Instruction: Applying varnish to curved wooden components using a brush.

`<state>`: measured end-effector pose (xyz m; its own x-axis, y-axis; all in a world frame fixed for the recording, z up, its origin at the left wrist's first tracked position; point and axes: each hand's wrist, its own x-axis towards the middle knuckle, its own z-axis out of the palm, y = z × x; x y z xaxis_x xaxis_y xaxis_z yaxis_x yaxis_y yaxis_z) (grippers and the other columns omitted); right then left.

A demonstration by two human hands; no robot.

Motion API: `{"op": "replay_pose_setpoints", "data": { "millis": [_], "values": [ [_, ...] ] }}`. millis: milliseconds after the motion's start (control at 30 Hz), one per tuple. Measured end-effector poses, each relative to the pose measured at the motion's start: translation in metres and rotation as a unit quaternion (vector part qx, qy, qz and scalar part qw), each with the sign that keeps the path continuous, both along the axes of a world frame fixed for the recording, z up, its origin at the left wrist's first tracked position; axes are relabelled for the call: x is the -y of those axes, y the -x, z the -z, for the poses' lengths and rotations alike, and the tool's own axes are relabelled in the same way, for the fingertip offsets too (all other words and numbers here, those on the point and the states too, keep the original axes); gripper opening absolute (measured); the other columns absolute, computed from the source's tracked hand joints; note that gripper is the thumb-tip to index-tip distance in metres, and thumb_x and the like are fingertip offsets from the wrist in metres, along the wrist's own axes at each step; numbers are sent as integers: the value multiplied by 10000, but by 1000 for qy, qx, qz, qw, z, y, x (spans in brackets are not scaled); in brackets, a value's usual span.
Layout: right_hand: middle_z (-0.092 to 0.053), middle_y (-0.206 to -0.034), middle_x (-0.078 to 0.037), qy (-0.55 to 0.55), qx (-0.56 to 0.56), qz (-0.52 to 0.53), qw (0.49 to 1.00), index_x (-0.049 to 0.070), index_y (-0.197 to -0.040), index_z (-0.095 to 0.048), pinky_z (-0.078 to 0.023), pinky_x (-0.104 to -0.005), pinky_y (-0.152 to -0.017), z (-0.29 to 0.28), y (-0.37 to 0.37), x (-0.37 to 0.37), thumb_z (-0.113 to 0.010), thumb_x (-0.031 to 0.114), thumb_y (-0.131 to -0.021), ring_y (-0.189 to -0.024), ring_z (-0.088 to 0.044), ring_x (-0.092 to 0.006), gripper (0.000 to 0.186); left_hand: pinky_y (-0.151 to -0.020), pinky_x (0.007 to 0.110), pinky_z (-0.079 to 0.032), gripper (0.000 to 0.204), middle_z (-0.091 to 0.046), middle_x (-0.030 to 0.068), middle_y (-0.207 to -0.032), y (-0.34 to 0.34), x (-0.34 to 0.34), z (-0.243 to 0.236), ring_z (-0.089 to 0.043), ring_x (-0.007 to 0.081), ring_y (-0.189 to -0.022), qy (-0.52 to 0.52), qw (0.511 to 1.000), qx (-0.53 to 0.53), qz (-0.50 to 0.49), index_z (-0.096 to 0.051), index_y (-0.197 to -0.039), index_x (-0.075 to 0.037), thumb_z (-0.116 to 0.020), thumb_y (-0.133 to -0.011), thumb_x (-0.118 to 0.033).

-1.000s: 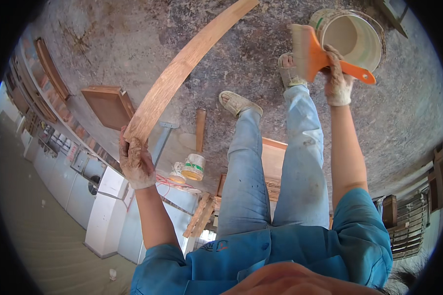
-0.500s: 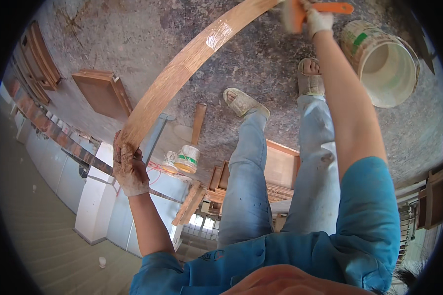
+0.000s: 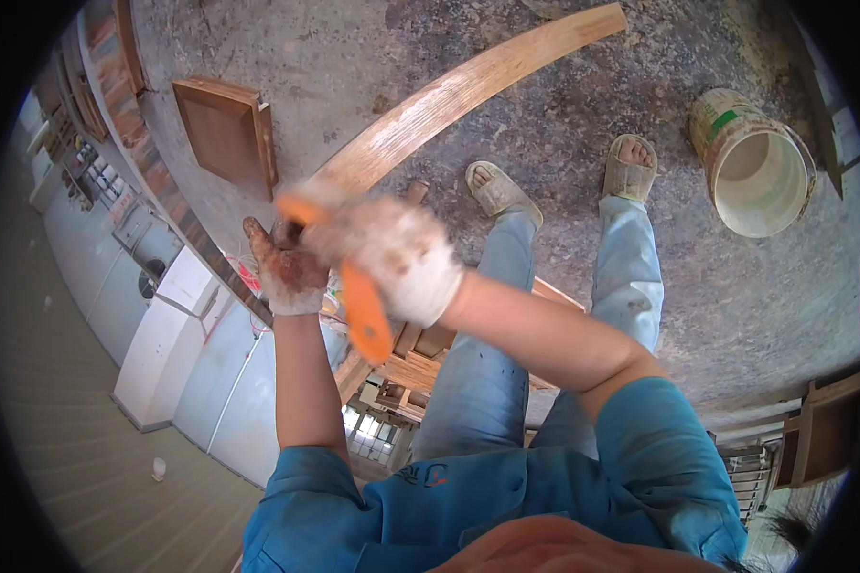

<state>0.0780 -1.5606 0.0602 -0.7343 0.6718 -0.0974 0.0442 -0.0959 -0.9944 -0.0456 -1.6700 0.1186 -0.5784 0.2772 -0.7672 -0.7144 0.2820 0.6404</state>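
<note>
A long wooden board (image 3: 459,95) stretches up and to the right from my left hand (image 3: 291,272), with a wet sheen along its face. That hand wears a brown-stained white glove and grips the board's near end, partly hidden behind my other hand. My right hand (image 3: 397,253), in a stained white glove and smeared by motion, is closed round a paintbrush (image 3: 365,310) with an orange handle. The brush lies across the board's near end, right beside my left hand. Its bristles are blurred and mostly covered.
A white bucket (image 3: 760,181) with a crusted rim stands on the mottled floor (image 3: 583,115) at the right. Framed wooden panels (image 3: 220,134) rest on the floor at the left. My sandalled feet are below the board, and more wooden pieces (image 3: 430,368) lie behind my legs.
My right hand has swept the paintbrush from the board's far end down to its near end. The far end now shows in full, and more of the board's surface shines.
</note>
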Motion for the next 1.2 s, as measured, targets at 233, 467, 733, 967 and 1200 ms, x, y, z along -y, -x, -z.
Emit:
{"op": "replay_pose_setpoints", "data": {
  "millis": [233, 467, 733, 967, 1200],
  "values": [
    [-640, -778, -18, 98, -73, 73, 990, 80, -1011, -652, -488, -253, -563, 75, -26, -37, -576, 110, -840, -624, -584, -134, 189, -809, 284, -433, 701, -543, 133, -1285, 20, 21, 0, -531, 193, -1000, -34, 998, 52, -14, -474, -1341, -38, -449, -910, -590],
    [-701, -803, -118, -67, 564, 87, 818, 60, -945, -708, -512, -345, -577, 260, -114, -196, -655, 264, -803, -676, -657, -250, 255, -799, 298, -443, 717, -536, 143, -1296, 16, 29, 26, -538, 206, -992, 1, 998, 51, -30, -478, -1338, -39, -450, -898, -604],
    [-671, -907, -110, -74, 166, 18, 983, 81, -1042, -647, -518, -288, -585, 80, -44, -70, -607, 167, -841, -711, -640, -191, 222, -816, 335, -439, 638, -529, 109, -1323, 17, 30, 12, -518, 218, -1064, -89, 993, 79, -21, -521, -1311, -100, -462, -898, -583],
    [-645, -886, -43, -57, -49, 3, 997, 68, -1054, -641, -488, -265, -557, -43, -4, -14, -601, 54, -771, -695, -620, -163, 287, -811, 341, -440, 560, -520, 112, -1340, 2, 19, 10, -509, 220, -1088, -89, 994, 27, -60, -535, -1307, -161, -491, -904, -547],
    [-702, -825, -88, 210, 104, 44, 971, 40, -978, -705, -532, -255, -582, 107, -50, -97, -678, 240, -817, -656, -641, -157, 258, -827, 314, -390, 428, -484, 69, -1369, 9, 24, 6, -489, 209, -1065, -200, 974, 104, -4, -536, -1299, -89, -533, -937, -318]
  ]
}}
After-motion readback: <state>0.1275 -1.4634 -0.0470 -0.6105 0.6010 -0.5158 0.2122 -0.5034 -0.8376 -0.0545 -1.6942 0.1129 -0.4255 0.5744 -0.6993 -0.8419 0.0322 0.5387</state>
